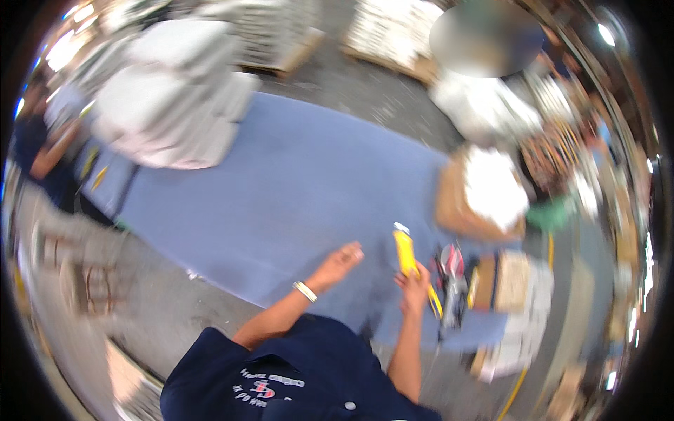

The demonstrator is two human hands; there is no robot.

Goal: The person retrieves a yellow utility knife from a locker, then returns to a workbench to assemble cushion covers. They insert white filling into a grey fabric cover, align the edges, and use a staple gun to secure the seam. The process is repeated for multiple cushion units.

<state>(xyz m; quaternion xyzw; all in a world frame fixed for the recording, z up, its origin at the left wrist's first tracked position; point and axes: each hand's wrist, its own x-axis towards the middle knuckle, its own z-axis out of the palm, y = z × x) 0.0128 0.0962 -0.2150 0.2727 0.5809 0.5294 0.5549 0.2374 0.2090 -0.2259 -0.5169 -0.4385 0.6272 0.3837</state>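
My right hand (414, 286) is wrapped round a yellow hand tool (405, 251) with a pale, silvery head, held upright above the blue table (295, 189). Blur hides the tool's exact kind. To its left, my left hand (338, 265) hovers over the table, fingers loosely bent and apart, with nothing visible in it. A pale band circles the left wrist. Just right of my right hand lie a yellow-handled tool (435, 302) and a cluster of dark and red tools (453, 274).
A tall stack of white folded cloth (172, 105) stands at the table's far left. An open carton (453, 193) with white contents and a smaller brown box (511, 282) sit at the right. At far left is another person (45, 154). Loaded pallets (393, 35) stand beyond.
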